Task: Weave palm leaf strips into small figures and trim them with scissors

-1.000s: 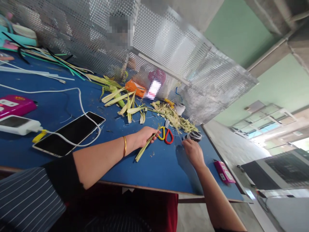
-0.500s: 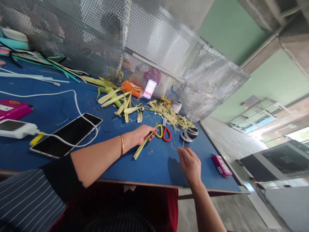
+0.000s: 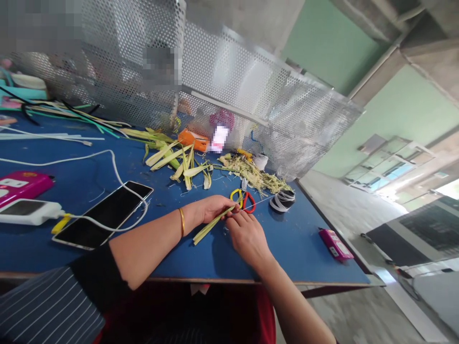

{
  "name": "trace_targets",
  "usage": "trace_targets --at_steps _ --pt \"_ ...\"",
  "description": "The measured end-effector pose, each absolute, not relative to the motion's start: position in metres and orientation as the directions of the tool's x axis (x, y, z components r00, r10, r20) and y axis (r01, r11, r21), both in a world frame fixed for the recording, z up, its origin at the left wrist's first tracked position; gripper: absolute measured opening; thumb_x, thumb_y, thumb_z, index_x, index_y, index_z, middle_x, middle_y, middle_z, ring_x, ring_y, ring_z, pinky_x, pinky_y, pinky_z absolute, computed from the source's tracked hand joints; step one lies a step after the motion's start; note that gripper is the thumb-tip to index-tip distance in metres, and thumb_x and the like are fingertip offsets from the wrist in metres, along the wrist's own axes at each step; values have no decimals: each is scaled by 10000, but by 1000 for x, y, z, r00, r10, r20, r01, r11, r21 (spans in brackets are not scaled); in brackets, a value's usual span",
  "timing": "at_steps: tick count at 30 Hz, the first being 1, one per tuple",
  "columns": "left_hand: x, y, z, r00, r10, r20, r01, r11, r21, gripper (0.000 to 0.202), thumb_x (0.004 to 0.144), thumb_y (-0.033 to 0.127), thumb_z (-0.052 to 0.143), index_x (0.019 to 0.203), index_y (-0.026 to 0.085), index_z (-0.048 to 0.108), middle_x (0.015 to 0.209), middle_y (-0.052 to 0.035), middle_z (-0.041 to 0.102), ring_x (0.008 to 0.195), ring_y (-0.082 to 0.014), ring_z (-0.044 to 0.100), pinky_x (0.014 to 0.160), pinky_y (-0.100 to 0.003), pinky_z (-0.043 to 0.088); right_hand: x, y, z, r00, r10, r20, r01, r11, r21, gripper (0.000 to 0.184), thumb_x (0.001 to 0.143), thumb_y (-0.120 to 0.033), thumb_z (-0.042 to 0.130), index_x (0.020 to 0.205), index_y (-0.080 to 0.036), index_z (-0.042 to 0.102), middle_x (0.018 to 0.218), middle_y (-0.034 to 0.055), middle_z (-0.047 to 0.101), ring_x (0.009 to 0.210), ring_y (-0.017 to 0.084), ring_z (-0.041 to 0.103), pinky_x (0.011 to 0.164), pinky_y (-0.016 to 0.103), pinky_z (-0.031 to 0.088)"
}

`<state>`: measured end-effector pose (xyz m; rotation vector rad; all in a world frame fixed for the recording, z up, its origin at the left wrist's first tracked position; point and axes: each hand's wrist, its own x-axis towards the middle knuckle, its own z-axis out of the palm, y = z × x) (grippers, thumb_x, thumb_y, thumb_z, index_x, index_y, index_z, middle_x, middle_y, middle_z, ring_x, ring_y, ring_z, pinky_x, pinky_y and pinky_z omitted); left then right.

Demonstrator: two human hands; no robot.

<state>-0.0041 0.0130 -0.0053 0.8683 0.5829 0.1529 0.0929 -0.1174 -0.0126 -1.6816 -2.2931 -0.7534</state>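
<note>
My left hand (image 3: 215, 208) is closed round a narrow bundle of pale green corn husk (image 3: 210, 229), its loose end pointing down toward the table's front edge. Close against it, my right hand (image 3: 246, 235) pinches a thin white thread (image 3: 263, 204) at the husk's upper end; the fingertips are partly hidden. That thread runs taut to a black-and-white spool (image 3: 282, 201) on the right. Just beyond my hands lie scissors with one yellow and one red handle (image 3: 249, 202). Loose husk strips (image 3: 186, 165) are spread farther back.
A phone (image 3: 107, 212) lies at left under a white cable, beside a white device (image 3: 30, 211) and a magenta box (image 3: 25, 185). Shredded husk (image 3: 251, 172) piles along the perforated metal screen (image 3: 222, 57). Another magenta box (image 3: 336, 245) sits near the right edge.
My right hand has moved left from open table to the husk bundle, drawing the thread across. The thread is now stretched from the spool to my hands.
</note>
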Motion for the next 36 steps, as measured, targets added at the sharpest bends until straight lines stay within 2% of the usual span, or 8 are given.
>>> trace_targets --at_steps 3,7,9,11,17,24,31,36 --pt "-8 19 -4 831 349 -433 100 672 734 196 873 115 537 702 88 628 601 -16 570 421 -52 440 369 -157 275 89 -121 -12 -379 830 410 920 291 263 160 928 -122 473 954 -169 623 897 73 672 873 213 586 818 338 394" --pt "-15 31 3 796 422 -435 19 700 714 226 920 127 479 716 105 574 589 15 518 414 -38 435 391 -139 318 96 -129 -9 -370 829 419 926 363 99 227 954 -198 431 1109 -170 595 1097 101 659 931 198 605 791 317 408" --pt "-17 37 4 761 481 -435 -27 694 719 225 931 124 458 724 120 548 571 29 491 414 -39 437 393 -132 326 108 -124 -7 -160 891 425 981 190 -28 250 974 -229 381 1060 -181 610 1087 96 656 961 190 609 827 298 413" --pt "-18 43 4 729 526 -439 -59 687 725 220 938 129 448 735 130 533 557 34 476 412 -45 436 395 -134 341 123 -110 -7 210 935 287 976 -183 -119 265 985 -276 362 1021 -200 613 1058 73 658 920 166 624 788 261 422" --pt "-18 45 -1 693 561 -453 -74 681 729 224 938 130 448 727 133 524 545 35 462 403 -53 430 395 -144 365 148 -42 -7 430 890 153 902 -421 -92 264 869 -358 543 963 -126 624 958 163 695 881 252 669 694 298 426" --pt "-18 43 -5 676 581 -453 -91 676 731 180 925 131 478 755 132 539 579 32 490 408 -54 453 415 -154 394 144 -53 0 421 907 16 905 -419 -77 278 728 -163 600 998 -107 630 954 182 716 876 263 689 643 285 411" --pt "-16 44 -8 683 565 -462 -95 696 712 163 925 126 479 773 135 538 589 31 496 423 -56 456 428 -158 409 179 -141 7 398 913 -91 899 -408 -160 607 685 -136 580 1289 -153 531 900 81 719 768 212 669 602 254 408" --pt "-16 45 -9 682 565 -465 -100 702 705 152 914 119 504 766 132 537 596 30 494 423 -49 448 426 -153 398 187 -177 12 362 874 -324 569 -482 -666 425 688 -280 603 1102 -179 600 568 -51 541 426 124 479 433 242 339"
